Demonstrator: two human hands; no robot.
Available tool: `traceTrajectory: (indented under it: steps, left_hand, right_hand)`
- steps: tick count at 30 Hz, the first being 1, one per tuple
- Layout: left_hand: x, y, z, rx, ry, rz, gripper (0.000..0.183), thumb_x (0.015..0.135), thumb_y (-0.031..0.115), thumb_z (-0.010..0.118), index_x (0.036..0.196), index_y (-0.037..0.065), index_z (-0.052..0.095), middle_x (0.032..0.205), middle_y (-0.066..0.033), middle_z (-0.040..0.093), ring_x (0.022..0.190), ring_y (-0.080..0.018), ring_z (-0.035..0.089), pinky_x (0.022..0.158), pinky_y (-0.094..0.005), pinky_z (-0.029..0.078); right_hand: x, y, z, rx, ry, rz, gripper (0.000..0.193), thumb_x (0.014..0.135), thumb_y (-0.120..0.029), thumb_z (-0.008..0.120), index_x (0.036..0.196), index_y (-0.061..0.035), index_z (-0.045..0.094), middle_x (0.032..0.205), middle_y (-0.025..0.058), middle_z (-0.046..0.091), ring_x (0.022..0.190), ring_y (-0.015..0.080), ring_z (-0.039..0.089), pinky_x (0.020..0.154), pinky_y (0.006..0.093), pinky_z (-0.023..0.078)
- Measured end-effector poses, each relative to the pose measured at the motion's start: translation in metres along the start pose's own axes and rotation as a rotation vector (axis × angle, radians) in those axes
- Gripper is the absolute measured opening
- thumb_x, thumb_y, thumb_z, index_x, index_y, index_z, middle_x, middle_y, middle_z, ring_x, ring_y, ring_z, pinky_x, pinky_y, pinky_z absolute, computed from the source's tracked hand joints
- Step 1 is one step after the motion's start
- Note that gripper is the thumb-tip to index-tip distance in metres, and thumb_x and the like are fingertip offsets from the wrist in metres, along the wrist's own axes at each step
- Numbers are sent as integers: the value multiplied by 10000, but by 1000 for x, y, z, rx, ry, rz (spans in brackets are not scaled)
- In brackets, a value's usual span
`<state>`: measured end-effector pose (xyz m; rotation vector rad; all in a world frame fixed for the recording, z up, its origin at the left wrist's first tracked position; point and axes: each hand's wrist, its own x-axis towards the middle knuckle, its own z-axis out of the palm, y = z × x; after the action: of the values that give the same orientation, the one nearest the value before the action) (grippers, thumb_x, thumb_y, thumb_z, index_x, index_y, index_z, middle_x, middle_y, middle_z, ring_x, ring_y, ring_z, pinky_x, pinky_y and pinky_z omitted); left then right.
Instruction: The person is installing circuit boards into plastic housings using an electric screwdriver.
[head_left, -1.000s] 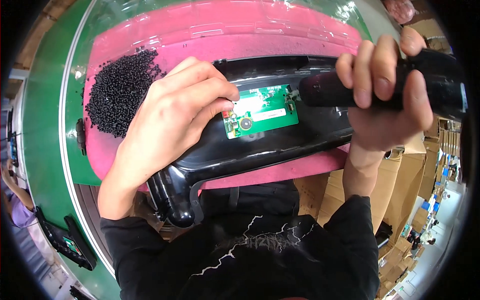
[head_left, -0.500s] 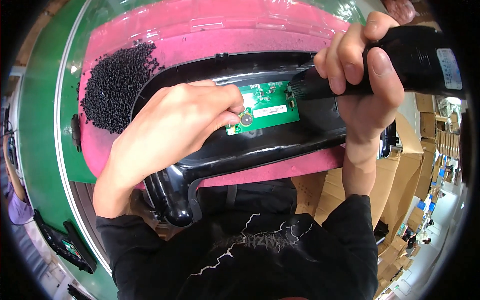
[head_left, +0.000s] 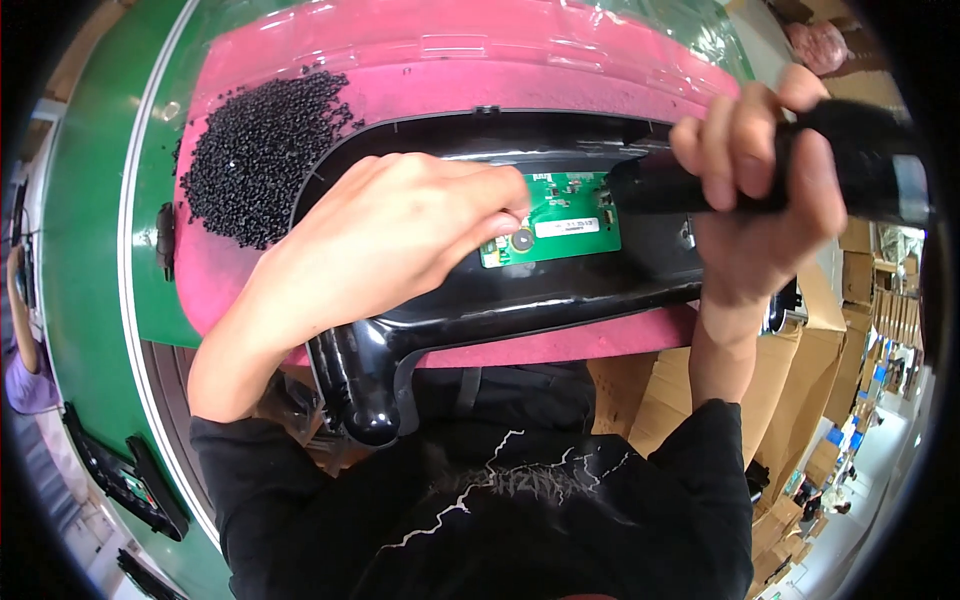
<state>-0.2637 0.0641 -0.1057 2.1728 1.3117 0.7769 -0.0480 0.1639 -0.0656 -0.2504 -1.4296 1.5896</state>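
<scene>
A green circuit board [head_left: 560, 247] with a white label and a small round dark part lies inside a long black plastic housing [head_left: 560, 286]. My left hand [head_left: 410, 215] is closed at the board's left end, thumb and forefinger together on it beside the round part; the fingertips partly hide that end. In my right hand [head_left: 745, 165], fingers wrapped round, is a thick black electric screwdriver [head_left: 860, 160], somewhat smeared by motion. It lies tilted, its narrow nose pointing left at the board's right edge, where the tip is hard to make out.
A pile of small black screws [head_left: 255, 160] lies on the pink mat [head_left: 560, 95] left of the housing. A clear plastic tray [head_left: 450, 45] stands behind. Brown cardboard [head_left: 660, 400] is at the right; another black housing [head_left: 130, 480] lies at the far left. A person's arm [head_left: 25, 320] shows there.
The view has shifted, so mat, housing and board appear slightly further right. My left hand stays at the board's left end. The screwdriver's nose remains by the right edge, now blurred.
</scene>
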Motion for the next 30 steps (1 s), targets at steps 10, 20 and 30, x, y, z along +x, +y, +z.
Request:
traceTrajectory:
  steps: [10, 20, 30]
  left_hand:
    - [-11, -11, -2, -259, 97, 9, 146, 825, 99, 709, 872, -10, 623, 754, -93, 675, 681, -225, 676, 613, -309, 523]
    - [9, -15, 2, -541, 1, 25, 86, 847, 29, 652, 904, -28, 621, 859, -103, 662, 746, -202, 633, 661, -294, 499]
    - [-3, -38, -10, -38, 542, -76, 64, 940, 58, 602, 938, -2, 579, 731, -9, 553, 665, -60, 503, 624, -202, 427]
  right_hand:
    - [-5, 5, 33, 417, -21, -40, 339, 797, -231, 760, 1023, -160, 517, 664, -105, 522, 576, 33, 506, 857, 287, 318]
    - [-6, 19, 36, 467, 20, -184, 385, 784, -246, 791, 1038, -155, 517, 670, -97, 550, 605, 64, 540, 913, 338, 279]
    - [4, 28, 23, -60, -215, -64, 342, 859, -365, 695, 1136, -241, 538, 704, -93, 467, 631, 65, 468, 907, 398, 365]
